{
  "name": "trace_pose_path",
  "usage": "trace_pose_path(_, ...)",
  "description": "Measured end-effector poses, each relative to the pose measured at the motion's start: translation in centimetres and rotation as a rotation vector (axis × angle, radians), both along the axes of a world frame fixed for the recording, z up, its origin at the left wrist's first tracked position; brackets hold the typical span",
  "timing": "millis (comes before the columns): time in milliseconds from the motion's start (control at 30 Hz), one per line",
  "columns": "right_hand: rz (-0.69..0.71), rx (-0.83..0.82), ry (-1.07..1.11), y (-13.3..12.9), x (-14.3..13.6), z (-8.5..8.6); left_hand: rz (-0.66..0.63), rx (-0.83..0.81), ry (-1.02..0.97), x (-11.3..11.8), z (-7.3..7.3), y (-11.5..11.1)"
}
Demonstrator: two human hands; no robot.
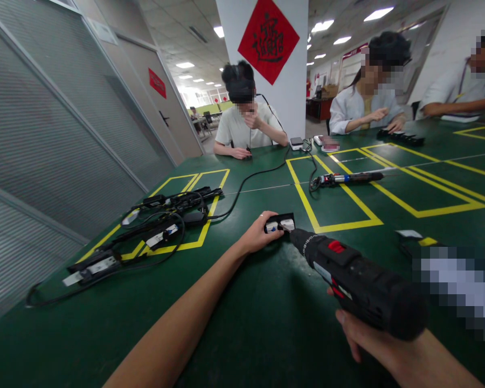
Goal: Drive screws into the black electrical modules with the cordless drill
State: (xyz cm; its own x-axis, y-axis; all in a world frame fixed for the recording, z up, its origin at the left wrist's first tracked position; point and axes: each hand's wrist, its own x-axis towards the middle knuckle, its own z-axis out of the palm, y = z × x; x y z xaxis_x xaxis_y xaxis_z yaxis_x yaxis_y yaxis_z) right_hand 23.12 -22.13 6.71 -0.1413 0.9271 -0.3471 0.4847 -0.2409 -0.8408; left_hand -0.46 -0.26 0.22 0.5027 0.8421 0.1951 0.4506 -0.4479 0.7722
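Observation:
In the head view my right hand (359, 328) is wrapped round the handle of a black cordless drill (347, 275) with red switches. The drill points forward and left, and its tip is at a small black casing (291, 220) with white parts inside. Whether the bit touches the casing I cannot tell. My left hand (261, 233) grips the left end of that casing on the green table, thumb along its near side. The drill body hides most of my right fingers.
Black devices with cables (178, 210) lie at the left on the green table (242, 291). A rod-like tool (347, 178) lies beyond the drill. Yellow tape (347, 225) marks rectangles. A person (246, 124) sits opposite; two others sit at the right. A blurred-out object (461, 280) lies at the right.

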Motion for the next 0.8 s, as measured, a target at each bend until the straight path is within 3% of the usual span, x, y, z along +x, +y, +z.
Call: trace_pose_path(800, -0.017, 0.003, 0.078, 0.3, -0.4, 1.5, -0.012, -0.018, 0.0, 0.0, 0.1, 0.0)
